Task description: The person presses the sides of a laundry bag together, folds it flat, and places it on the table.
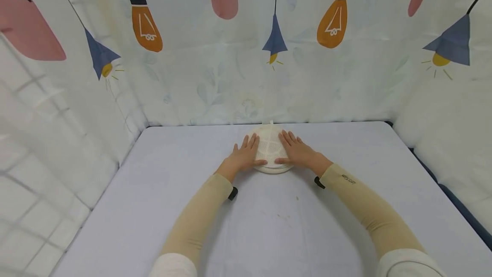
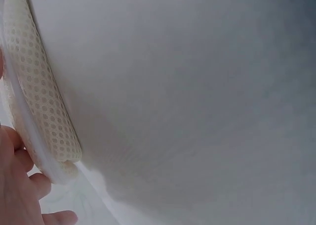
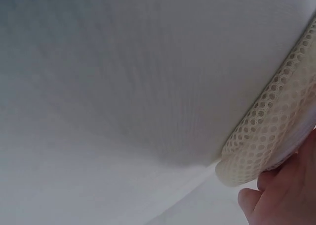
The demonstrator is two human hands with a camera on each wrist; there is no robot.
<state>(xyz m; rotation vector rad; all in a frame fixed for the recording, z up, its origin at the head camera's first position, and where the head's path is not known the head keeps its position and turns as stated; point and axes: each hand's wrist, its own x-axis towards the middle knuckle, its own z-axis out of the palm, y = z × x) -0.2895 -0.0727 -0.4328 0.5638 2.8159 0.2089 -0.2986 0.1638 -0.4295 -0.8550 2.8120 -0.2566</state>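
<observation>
A round, cream mesh laundry bag (image 1: 270, 148) lies on the far part of the table, close to the back edge. My left hand (image 1: 245, 154) rests on its left side with the fingers straight and spread. On the opposite side, my right hand (image 1: 300, 153) lies the same way, thumb pointing inward. Up close in the left wrist view, the bag's holed mesh side (image 2: 42, 91) has a pale band along it, and fingertips touch its edge. The right wrist view shows the rounded mesh rim (image 3: 264, 121) beside my fingers. The bag's underside is hidden.
A white cloth covers the table (image 1: 265, 225), with a few tiny specks (image 1: 283, 216) in front of the bag. Behind stands a white curtain (image 1: 230, 84) printed with lamps and bulbs. More white fabric (image 1: 453, 140) hangs along the right side.
</observation>
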